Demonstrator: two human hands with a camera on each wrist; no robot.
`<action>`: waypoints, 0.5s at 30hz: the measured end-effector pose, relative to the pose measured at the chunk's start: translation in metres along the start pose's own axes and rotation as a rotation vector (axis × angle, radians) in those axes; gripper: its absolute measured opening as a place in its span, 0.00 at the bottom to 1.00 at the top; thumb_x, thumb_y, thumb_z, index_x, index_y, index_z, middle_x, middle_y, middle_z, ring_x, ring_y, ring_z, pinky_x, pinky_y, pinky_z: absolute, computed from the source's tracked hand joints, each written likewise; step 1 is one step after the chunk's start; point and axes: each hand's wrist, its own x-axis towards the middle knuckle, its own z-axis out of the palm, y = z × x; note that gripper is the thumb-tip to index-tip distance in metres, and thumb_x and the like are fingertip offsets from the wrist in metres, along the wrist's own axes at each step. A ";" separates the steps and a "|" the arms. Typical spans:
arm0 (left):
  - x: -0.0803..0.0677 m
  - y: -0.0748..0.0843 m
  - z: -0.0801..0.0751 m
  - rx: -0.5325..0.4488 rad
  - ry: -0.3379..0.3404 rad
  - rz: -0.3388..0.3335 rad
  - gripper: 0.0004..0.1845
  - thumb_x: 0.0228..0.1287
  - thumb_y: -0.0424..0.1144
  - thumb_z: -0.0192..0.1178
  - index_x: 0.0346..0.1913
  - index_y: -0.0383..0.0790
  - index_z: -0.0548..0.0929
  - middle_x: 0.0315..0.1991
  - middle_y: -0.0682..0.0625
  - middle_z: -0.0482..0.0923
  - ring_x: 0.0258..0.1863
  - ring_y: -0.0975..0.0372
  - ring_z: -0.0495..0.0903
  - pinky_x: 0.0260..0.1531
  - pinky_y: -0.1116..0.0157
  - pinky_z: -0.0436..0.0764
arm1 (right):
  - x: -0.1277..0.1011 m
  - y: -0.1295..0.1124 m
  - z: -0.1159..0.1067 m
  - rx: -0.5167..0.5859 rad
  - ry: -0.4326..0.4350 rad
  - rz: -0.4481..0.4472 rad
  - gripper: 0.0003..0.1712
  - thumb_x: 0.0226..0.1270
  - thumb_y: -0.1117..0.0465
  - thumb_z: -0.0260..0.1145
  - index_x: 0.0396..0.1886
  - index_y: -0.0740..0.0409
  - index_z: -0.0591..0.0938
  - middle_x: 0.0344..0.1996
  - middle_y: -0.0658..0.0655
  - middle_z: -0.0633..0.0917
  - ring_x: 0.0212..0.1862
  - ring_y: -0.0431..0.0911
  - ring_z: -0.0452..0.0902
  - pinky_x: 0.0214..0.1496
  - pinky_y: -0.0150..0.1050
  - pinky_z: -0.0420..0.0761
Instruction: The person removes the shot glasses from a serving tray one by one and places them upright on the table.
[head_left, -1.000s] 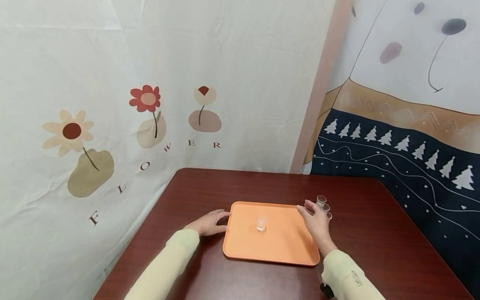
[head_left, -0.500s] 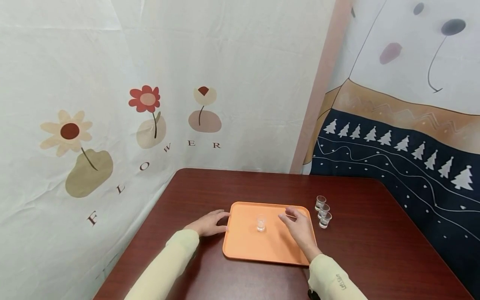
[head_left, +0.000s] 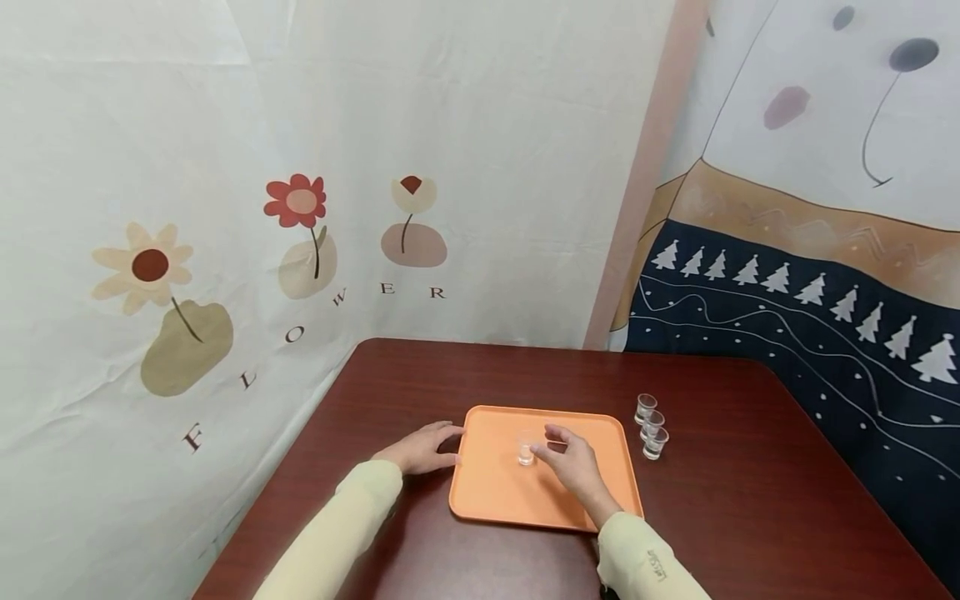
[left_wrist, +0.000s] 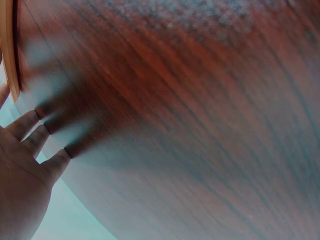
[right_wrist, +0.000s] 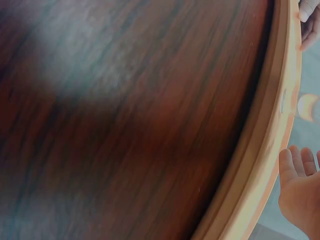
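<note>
Two hands at an orange tray on a dark bench.

Head view: the right hand reaches over the tray, fingertips at a small glass standing mid-tray; whether it pinches the glass cannot be told. The left hand lies flat, fingers relaxed, touching the tray's left edge. Three glasses stand in a row just right of the tray. Left wrist view: straight fingers rest on the bench. Right wrist view: the tray rim crosses the bench; fingertips show beside it.

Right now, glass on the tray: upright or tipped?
Upright: the small glass stands on its base on the orange tray, right hand at it.
</note>
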 end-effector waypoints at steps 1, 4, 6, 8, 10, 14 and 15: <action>0.000 0.000 0.000 -0.002 0.000 0.001 0.32 0.67 0.53 0.63 0.70 0.47 0.72 0.72 0.37 0.62 0.71 0.46 0.62 0.65 0.46 0.66 | 0.000 0.000 0.001 -0.003 -0.009 0.000 0.32 0.63 0.58 0.74 0.63 0.69 0.77 0.56 0.67 0.81 0.56 0.60 0.79 0.51 0.47 0.81; 0.001 0.000 0.000 -0.002 -0.001 0.001 0.32 0.67 0.54 0.63 0.71 0.47 0.72 0.72 0.37 0.62 0.71 0.46 0.62 0.65 0.47 0.66 | -0.001 0.000 0.006 -0.019 -0.018 -0.005 0.32 0.62 0.57 0.74 0.62 0.69 0.78 0.55 0.66 0.81 0.55 0.60 0.80 0.51 0.47 0.82; 0.001 0.000 0.000 0.001 -0.005 -0.001 0.32 0.68 0.54 0.62 0.71 0.48 0.71 0.72 0.38 0.62 0.71 0.46 0.62 0.65 0.47 0.65 | 0.000 0.001 0.009 -0.027 -0.019 -0.008 0.31 0.61 0.58 0.75 0.60 0.69 0.79 0.54 0.66 0.82 0.54 0.59 0.80 0.51 0.47 0.82; 0.002 0.000 0.000 0.002 -0.006 -0.001 0.32 0.68 0.54 0.62 0.71 0.47 0.71 0.72 0.38 0.62 0.71 0.46 0.62 0.65 0.46 0.65 | 0.000 0.002 0.012 -0.032 -0.017 -0.008 0.30 0.61 0.58 0.75 0.59 0.69 0.79 0.54 0.65 0.83 0.53 0.58 0.81 0.50 0.46 0.82; 0.002 0.000 0.001 0.008 -0.011 0.004 0.32 0.68 0.54 0.62 0.71 0.47 0.71 0.72 0.37 0.61 0.71 0.46 0.61 0.65 0.46 0.65 | 0.001 0.003 0.015 -0.035 -0.018 -0.017 0.30 0.60 0.59 0.76 0.58 0.69 0.80 0.52 0.66 0.83 0.52 0.57 0.82 0.49 0.45 0.82; 0.001 0.000 0.000 0.004 -0.009 0.011 0.32 0.68 0.53 0.62 0.71 0.46 0.71 0.72 0.37 0.61 0.71 0.45 0.61 0.65 0.46 0.65 | 0.003 0.004 0.019 -0.044 -0.022 -0.037 0.28 0.59 0.62 0.76 0.57 0.70 0.80 0.48 0.64 0.85 0.49 0.55 0.83 0.45 0.42 0.83; 0.001 0.000 0.000 0.002 -0.010 0.008 0.32 0.68 0.53 0.62 0.71 0.47 0.71 0.72 0.37 0.61 0.71 0.46 0.61 0.65 0.46 0.65 | 0.004 0.004 0.020 -0.048 -0.023 -0.044 0.28 0.59 0.62 0.75 0.57 0.70 0.80 0.47 0.64 0.85 0.48 0.54 0.84 0.44 0.41 0.83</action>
